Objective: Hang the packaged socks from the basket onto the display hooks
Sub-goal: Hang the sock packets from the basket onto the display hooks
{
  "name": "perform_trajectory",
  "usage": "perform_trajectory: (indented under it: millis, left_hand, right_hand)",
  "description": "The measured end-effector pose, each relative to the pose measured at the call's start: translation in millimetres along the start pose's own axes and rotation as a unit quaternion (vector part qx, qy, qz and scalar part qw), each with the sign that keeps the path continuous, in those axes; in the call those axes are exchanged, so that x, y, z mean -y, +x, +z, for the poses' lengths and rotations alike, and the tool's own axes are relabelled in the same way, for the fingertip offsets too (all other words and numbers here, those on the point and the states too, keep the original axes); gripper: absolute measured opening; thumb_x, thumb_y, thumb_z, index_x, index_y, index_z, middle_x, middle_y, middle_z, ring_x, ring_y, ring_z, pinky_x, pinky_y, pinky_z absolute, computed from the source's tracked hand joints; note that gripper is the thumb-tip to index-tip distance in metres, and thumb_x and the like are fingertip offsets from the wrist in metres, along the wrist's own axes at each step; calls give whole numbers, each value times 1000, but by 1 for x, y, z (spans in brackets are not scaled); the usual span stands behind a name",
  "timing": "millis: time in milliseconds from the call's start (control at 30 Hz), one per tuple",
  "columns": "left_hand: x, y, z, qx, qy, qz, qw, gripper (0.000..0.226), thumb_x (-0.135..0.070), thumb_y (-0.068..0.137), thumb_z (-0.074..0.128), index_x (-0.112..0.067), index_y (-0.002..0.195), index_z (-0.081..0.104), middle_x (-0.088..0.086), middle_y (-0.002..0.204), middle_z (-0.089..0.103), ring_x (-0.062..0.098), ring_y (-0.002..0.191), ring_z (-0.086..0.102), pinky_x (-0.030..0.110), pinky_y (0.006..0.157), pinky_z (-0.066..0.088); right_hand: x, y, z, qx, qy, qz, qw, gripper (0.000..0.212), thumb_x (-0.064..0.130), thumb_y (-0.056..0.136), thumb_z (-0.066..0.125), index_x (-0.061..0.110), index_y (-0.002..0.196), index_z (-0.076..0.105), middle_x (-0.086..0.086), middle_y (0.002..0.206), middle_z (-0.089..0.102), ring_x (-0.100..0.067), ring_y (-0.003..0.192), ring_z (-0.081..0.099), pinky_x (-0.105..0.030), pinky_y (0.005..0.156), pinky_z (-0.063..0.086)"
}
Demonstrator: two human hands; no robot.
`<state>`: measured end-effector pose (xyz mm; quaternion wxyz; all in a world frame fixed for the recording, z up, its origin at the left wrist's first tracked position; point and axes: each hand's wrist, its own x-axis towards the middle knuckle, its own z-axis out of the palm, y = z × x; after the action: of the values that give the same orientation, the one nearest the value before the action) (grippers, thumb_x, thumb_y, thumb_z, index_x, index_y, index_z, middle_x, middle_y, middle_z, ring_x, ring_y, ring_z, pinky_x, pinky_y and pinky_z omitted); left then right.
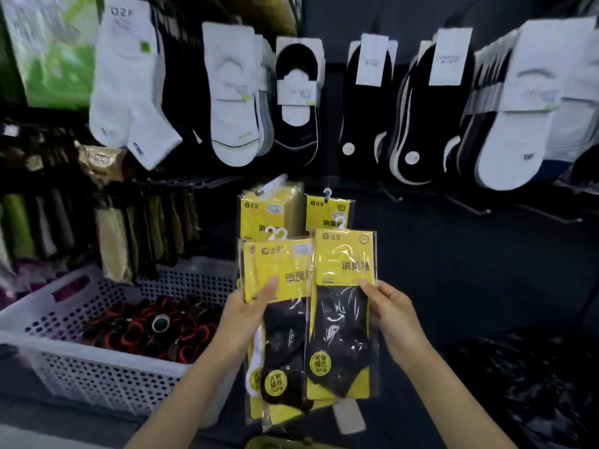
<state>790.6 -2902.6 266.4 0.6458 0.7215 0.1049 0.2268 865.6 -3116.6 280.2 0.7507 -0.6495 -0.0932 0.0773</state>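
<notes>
Your left hand [249, 315] grips yellow sock packs [277, 270], thumb on front. Your right hand [393, 314] pinches single pack [343, 264] just beside, at 3 o'clock. White basket [97, 380] at 9 o'clock.

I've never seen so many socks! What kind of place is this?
Probably a shop's sock section: labelled socks hang in rows on a display wall, yellow sock packs have hanger hooks, and a white basket holds more goods.
</notes>
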Motion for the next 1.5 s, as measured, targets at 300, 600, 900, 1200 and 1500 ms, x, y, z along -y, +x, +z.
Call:
perform_trajectory:
  millis: [300,600,900,1200,1500]
  left_hand:
    - [-30,36,-36,-88,17,69,994,29,-61,69,57,-40,87,62,-28,82,67,-17,78,59,12,71,39]
    - [-39,55,-40,-97,-3,69,993,28,-54,79,60,-34,98,56,-29,88,62,-12,87,57,16,91,40]
    - [-33,46,-23,-44,-34,85,995,15,-44,81,61,-33,89,68,-27,79,70,-13,77,64,7,63,45]
    - [-32,36,21,-11,-74,50,996,31,-39,73,74,-18,96,72,-7,88,75,4,82,70,13,63,51]
    - [-38,38,16,-63,-53,80,993,58,-51,85,51,-28,32,48,-12,32,32,-1,30,30,7,35,22]
  right_hand:
    - [34,49,17,-77,-54,-63,994,24,20,94,58,-3,95,65,-28,96,68,-31,84,64,-51,92,49]
    - [21,97,38,-98,-29,15,995,20,20,93,60,1,93,68,-30,106,66,-45,105,61,-52,97,48]
    - [4,97,31,-163,28,51,985,13,16,96,55,10,105,61,-15,119,62,-26,109,59,-36,96,49]
    - [28,33,51,78,-10,-44,996,25,34,88,65,15,103,69,-3,95,75,-18,86,71,-31,75,57]
    - [33,37,26,-9,31,-48,998,14,22,94,58,11,95,67,-4,92,75,-19,84,69,-36,84,54]
